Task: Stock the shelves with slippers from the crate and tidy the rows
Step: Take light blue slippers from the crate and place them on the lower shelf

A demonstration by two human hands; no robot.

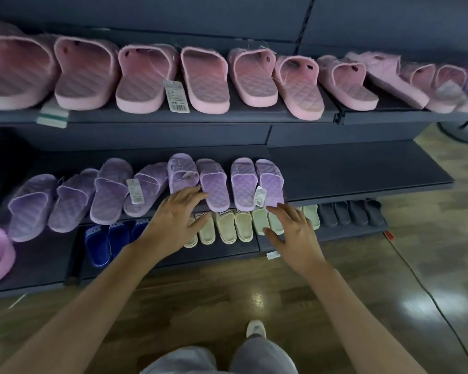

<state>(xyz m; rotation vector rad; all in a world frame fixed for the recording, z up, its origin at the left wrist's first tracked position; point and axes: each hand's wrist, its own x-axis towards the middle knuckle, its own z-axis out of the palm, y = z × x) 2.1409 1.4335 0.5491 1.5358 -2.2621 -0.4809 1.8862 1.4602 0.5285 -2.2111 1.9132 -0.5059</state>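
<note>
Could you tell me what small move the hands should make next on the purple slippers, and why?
Probably slide the right hand up to the rightmost purple pair and push it back: its heels seem to jut past the middle shelf edge, and that hand hovers open just below them. The left hand touches the neighbouring pair.

Shelves — pink slippers, purple slippers below

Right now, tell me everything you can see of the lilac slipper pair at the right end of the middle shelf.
The lilac slipper pair lies side by side, toes to the back, on the middle shelf. Quilted footbeds, straps across the toes, rubbery-looking. A white tag hangs between them. The right hand reaches the right slipper's heel with straight fingers.
</note>
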